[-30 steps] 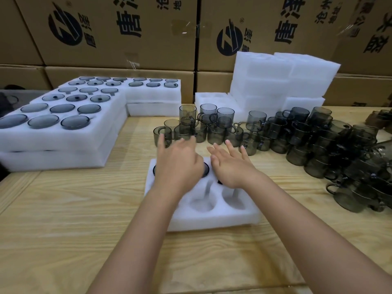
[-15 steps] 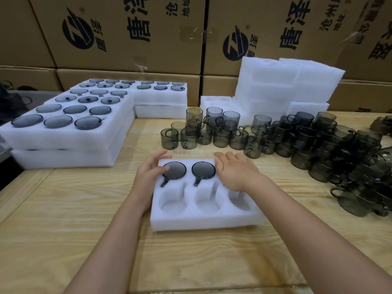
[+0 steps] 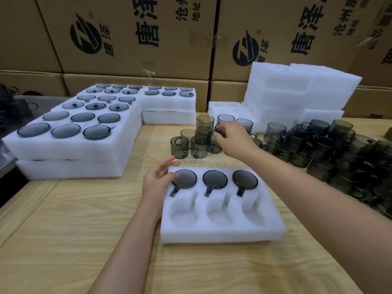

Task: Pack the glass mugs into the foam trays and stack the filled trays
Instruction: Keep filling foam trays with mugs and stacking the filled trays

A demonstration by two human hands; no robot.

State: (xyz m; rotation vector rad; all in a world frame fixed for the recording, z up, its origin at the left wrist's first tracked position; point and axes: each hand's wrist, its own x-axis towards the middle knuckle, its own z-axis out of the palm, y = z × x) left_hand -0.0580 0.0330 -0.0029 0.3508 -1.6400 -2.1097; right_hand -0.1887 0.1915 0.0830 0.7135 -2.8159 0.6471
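**A:** Where is the foam tray [image 3: 222,232] in the picture?

**B:** It is in the lower middle, lying flat on the wooden table [image 3: 74,230]. Its far row holds three dark glass mugs [image 3: 214,179], sunk in so that only round faces and handles show. The handles point toward the person. The three near pockets are hollow.

**A:** And the left hand [image 3: 158,181]?

**B:** It rests at the far left corner of the tray. The fingers are relaxed and a little spread, and the thumb is just beside the leftmost mug. It holds nothing.

**A:** The right hand [image 3: 231,137]?

**B:** It is stretched to the upper middle, into the loose mugs [image 3: 199,143] standing behind the tray. Its fingers are curled at one mug there, but I cannot tell if they really grip it.

**A:** What else is around?

**B:** Many more mugs crowd the right side. Filled trays [image 3: 70,145] are stacked in two layers at the left. Empty foam pieces [image 3: 297,92] are piled at the upper right, and printed cardboard boxes [image 3: 137,35] fill the back.
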